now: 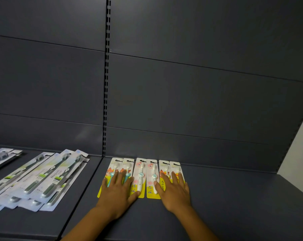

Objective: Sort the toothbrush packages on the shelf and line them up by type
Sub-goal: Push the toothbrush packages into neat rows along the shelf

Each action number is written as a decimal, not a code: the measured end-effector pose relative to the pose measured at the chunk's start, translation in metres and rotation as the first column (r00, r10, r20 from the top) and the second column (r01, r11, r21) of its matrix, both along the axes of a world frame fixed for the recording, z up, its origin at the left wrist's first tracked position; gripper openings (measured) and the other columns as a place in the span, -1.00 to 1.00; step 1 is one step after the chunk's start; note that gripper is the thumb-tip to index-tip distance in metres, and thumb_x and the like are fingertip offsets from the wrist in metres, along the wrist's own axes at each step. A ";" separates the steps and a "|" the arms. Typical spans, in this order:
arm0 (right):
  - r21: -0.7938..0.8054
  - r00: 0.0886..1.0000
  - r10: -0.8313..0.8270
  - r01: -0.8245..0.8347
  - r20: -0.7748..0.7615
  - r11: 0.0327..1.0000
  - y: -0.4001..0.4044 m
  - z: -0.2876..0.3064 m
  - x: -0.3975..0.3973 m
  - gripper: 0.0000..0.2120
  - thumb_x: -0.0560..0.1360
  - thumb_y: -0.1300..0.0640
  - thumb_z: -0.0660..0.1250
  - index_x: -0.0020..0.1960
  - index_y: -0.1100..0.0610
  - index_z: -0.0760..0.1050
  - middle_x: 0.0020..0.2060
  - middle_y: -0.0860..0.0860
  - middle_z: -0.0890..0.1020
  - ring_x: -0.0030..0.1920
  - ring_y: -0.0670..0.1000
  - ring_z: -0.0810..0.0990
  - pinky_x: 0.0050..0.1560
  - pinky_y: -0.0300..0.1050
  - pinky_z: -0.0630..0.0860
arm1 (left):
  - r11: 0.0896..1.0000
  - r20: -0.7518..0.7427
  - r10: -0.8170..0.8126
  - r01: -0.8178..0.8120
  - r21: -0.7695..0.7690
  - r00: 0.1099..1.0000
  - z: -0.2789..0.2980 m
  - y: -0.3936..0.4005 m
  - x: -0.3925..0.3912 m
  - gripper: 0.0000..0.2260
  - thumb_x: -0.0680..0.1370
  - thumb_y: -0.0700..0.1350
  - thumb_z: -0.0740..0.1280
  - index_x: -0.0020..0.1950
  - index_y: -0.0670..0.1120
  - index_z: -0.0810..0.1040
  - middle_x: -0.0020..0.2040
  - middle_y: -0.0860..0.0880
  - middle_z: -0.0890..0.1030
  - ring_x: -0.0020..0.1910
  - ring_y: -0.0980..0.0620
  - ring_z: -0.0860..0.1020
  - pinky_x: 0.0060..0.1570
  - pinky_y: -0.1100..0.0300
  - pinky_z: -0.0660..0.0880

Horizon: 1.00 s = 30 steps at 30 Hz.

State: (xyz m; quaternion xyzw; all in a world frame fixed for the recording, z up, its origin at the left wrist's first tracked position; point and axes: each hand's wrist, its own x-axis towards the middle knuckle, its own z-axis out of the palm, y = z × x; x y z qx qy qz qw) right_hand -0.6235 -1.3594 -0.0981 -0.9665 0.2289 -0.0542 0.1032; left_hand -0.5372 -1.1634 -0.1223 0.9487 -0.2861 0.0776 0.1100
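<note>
Several yellow children's toothbrush packages (140, 176) lie side by side in a row on the dark shelf (225, 197), against the back panel. My left hand (117, 189) lies flat with straight fingers on the two leftmost packages, which hold blue brushes. My right hand (175, 190) lies flat on the two rightmost packages, its thumb touching the white brush package (151, 178) in the middle. On the left shelf section, a loose overlapping pile of long white packages with dark green brushes (43, 180) lies at an angle.
A few more grey-white packages (1, 158) sit at the far left edge. A slotted upright (106, 75) divides the dark back panels. The shelf's right end meets a pale wall (298, 153).
</note>
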 end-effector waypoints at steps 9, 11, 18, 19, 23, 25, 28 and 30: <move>-0.016 1.000 0.014 -0.014 0.005 1.000 -0.003 -0.001 -0.002 -0.43 0.58 -0.33 -0.10 0.55 -0.25 -0.04 0.59 -0.03 0.00 0.58 0.09 -0.16 0.53 0.11 -0.06 | 1.000 -0.045 -0.022 0.023 0.019 0.999 0.009 0.005 -0.006 0.11 0.07 0.53 -0.59 0.51 0.29 0.13 0.61 0.03 -0.05 0.59 -0.05 -0.15 0.49 -0.20 -0.06; -0.019 1.000 0.022 -0.022 -0.001 1.000 -0.003 -0.002 -0.002 -0.41 0.56 -0.36 -0.14 0.56 -0.25 -0.05 0.59 -0.03 -0.01 0.58 0.09 -0.16 0.53 0.11 -0.07 | 0.999 -0.044 -0.023 0.024 0.021 0.999 0.009 0.004 -0.005 0.10 0.07 0.52 -0.59 0.51 0.29 0.12 0.61 0.03 -0.06 0.59 -0.06 -0.16 0.49 -0.20 -0.07; 0.000 0.999 0.040 -0.040 -0.005 0.999 -0.003 -0.001 0.005 -0.42 0.57 -0.35 -0.10 0.55 -0.25 -0.02 0.59 -0.04 0.00 0.58 0.09 -0.17 0.53 0.11 -0.08 | 0.998 -0.071 -0.056 0.055 -0.012 0.996 0.010 -0.008 0.001 0.00 0.15 0.54 -0.45 0.49 0.28 0.15 0.61 0.03 -0.03 0.59 0.00 -0.08 0.50 -0.16 -0.08; -0.003 0.999 0.040 -0.040 -0.007 0.999 -0.003 -0.001 0.006 -0.42 0.57 -0.35 -0.10 0.55 -0.24 -0.02 0.59 -0.04 0.00 0.58 0.10 -0.17 0.53 0.11 -0.07 | 0.999 -0.069 -0.054 0.054 -0.010 0.996 0.010 -0.009 0.001 0.00 0.15 0.54 -0.45 0.49 0.27 0.16 0.60 0.03 -0.02 0.58 0.00 -0.06 0.49 -0.17 -0.07; -0.004 0.999 0.045 -0.045 -0.008 0.999 -0.003 0.000 0.007 -0.41 0.57 -0.35 -0.11 0.56 -0.23 -0.02 0.59 -0.03 0.00 0.58 0.12 -0.16 0.52 0.14 -0.06 | 0.998 -0.076 -0.054 0.055 0.013 0.996 0.014 -0.010 -0.001 -0.01 0.15 0.53 -0.44 0.50 0.26 0.12 0.60 0.04 -0.04 0.58 0.01 -0.06 0.49 -0.17 -0.08; 0.006 0.998 0.055 -0.055 -0.023 0.998 -0.003 0.001 0.007 -0.37 0.53 -0.40 -0.17 0.56 -0.23 -0.03 0.59 -0.03 -0.01 0.58 0.12 -0.17 0.52 0.15 -0.07 | 0.998 -0.083 -0.058 0.060 0.021 0.995 0.015 -0.009 -0.002 -0.01 0.15 0.52 -0.42 0.51 0.26 0.11 0.60 0.04 -0.04 0.58 0.01 -0.06 0.50 -0.18 -0.08; 0.035 0.998 0.057 -0.056 -0.030 0.998 -0.003 0.004 0.005 -0.20 0.38 -0.50 -0.32 0.55 -0.24 -0.03 0.59 -0.05 -0.02 0.58 0.11 -0.18 0.52 0.14 -0.07 | 0.997 -0.097 -0.068 0.071 0.035 0.993 0.018 -0.008 -0.001 0.00 0.14 0.53 -0.41 0.51 0.25 0.11 0.60 0.04 -0.04 0.58 0.00 -0.06 0.49 -0.19 -0.06; 0.048 0.998 0.058 -0.057 -0.026 0.997 -0.004 0.006 0.006 -0.36 0.52 -0.43 -0.16 0.55 -0.24 0.00 0.59 -0.05 -0.02 0.58 0.11 -0.17 0.52 0.15 -0.08 | 0.995 -0.107 -0.076 0.083 0.057 0.991 0.021 -0.007 -0.002 0.00 0.15 0.54 -0.39 0.51 0.25 0.11 0.60 0.03 -0.03 0.58 -0.01 -0.07 0.49 -0.19 -0.04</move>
